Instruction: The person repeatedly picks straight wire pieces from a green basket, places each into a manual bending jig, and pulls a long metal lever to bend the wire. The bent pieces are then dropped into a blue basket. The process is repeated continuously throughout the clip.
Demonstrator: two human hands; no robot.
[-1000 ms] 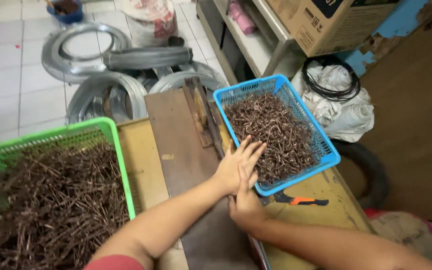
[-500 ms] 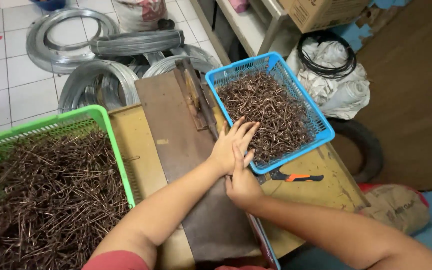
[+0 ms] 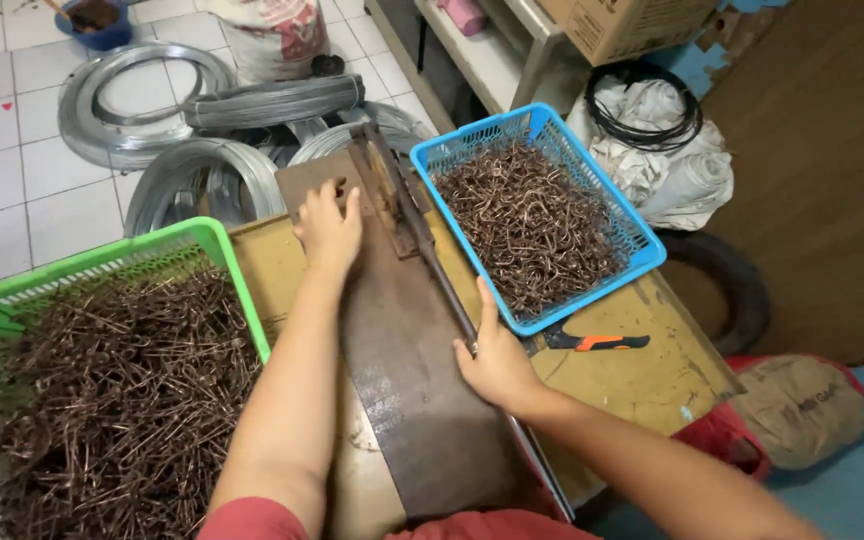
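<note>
We have the right hand (image 3: 497, 365) wrapped round the long metal lever (image 3: 442, 285), thumb pointing up along the bar and the other fingers curled under it, so the hand is closed on the lever near its free end; the left hand (image 3: 328, 228) lies flat and open on the rusty steel plate (image 3: 407, 400), fingers spread and pressing near the plate's far end, holding nothing that we can see; whether a piece of wire sits under its fingertips we cannot tell.

The lever runs from our right palm away towards the hinge block (image 3: 380, 185) just beyond the left fingertips; its long axis slants from near right to far left, the free end pointing back at us. We judge it stiff and fairly heavy, bare steel that could slip in a sweaty grip, so the hold belongs far out from the hinge, where the right hand already sits.

To the right of the right-hand fingers stands the blue basket (image 3: 592, 180) of bent brown wire pieces; left of the left forearm is the green basket (image 3: 12, 300) of similar pieces, springy, light and prone to tangle; an orange-handled cutter (image 3: 592, 342) lies just beside the right thumb on the wooden bench (image 3: 652, 380); coils of grey wire (image 3: 142, 100) lie on the floor beyond the left fingertips.
</note>
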